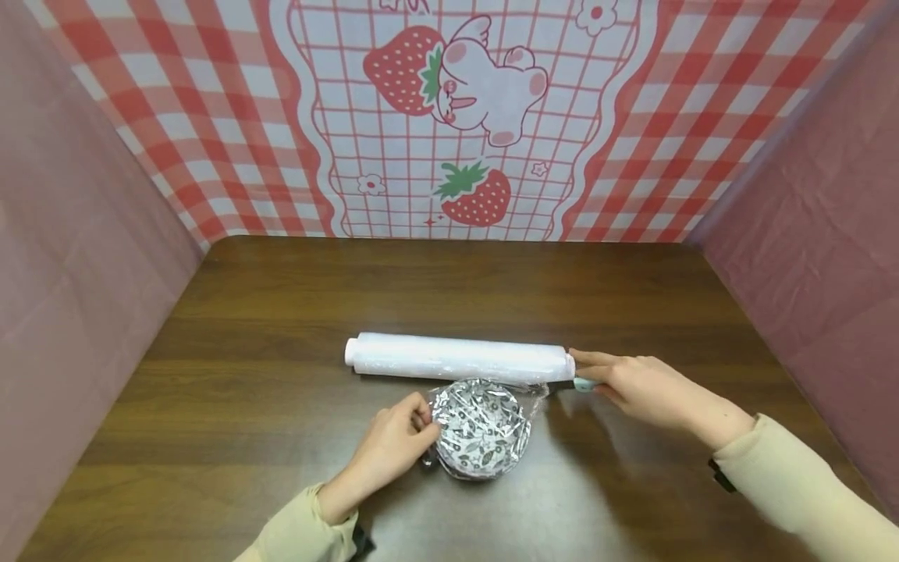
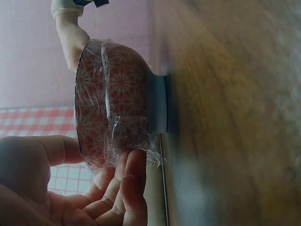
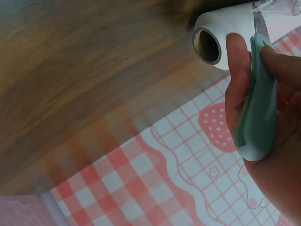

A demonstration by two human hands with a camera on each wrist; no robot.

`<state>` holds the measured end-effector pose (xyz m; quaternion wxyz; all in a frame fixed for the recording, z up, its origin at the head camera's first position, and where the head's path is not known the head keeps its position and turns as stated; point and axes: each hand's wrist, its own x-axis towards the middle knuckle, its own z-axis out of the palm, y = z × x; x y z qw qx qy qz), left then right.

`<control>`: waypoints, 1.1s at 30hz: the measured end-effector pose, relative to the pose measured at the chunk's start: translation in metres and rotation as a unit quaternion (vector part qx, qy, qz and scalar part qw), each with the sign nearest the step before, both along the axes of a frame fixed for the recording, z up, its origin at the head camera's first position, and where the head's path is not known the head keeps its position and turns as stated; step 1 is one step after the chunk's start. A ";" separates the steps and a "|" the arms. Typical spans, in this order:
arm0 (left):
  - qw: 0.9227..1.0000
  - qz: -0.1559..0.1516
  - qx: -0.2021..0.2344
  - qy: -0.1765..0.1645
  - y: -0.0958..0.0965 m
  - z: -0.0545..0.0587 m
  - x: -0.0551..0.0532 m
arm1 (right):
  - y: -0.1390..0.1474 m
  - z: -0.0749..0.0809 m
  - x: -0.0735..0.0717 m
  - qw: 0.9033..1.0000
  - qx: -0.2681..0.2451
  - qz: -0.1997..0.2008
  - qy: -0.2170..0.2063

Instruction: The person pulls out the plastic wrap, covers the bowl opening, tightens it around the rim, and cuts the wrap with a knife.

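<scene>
A bowl (image 1: pixel 481 429) with a leafy pattern inside stands upright on the table under crinkled clear cling film (image 1: pixel 538 396). Its outside (image 2: pixel 123 82) is red with pale flowers, over a light blue foot. My left hand (image 1: pixel 396 443) pinches the bowl's left side, thumb at the rim and fingers against the film-covered wall. Just behind the bowl lies a white roll of cling film (image 1: pixel 460 359). My right hand (image 1: pixel 649 390) grips the mint-green handle (image 3: pixel 261 120) of a small knife at the roll's right end; its blade is mostly hidden, close to the film.
The dark wooden table (image 1: pixel 281 289) runs back to a red checked cloth (image 1: pixel 232 133) with strawberries. Pink cloth walls (image 1: pixel 77 234) close in both sides. The roll's hollow core end (image 3: pixel 207 45) faces right.
</scene>
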<state>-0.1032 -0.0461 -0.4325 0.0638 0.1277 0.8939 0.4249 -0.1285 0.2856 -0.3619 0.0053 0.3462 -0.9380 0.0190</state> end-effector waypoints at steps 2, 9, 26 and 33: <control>1.000 0.001 0.002 -0.001 -0.001 -0.001 0.000 | 0.000 -0.001 0.002 1.000 -0.002 0.006 0.007; 1.000 -0.003 0.003 -0.002 -0.001 -0.002 0.001 | -0.002 -0.007 0.004 0.999 0.007 0.031 0.028; 1.000 -0.003 -0.004 0.004 -0.002 0.000 0.002 | -0.007 -0.007 -0.002 0.997 0.059 0.035 0.041; 1.000 0.003 -0.010 0.004 -0.003 0.001 0.002 | -0.005 -0.003 -0.006 0.999 0.040 0.018 0.004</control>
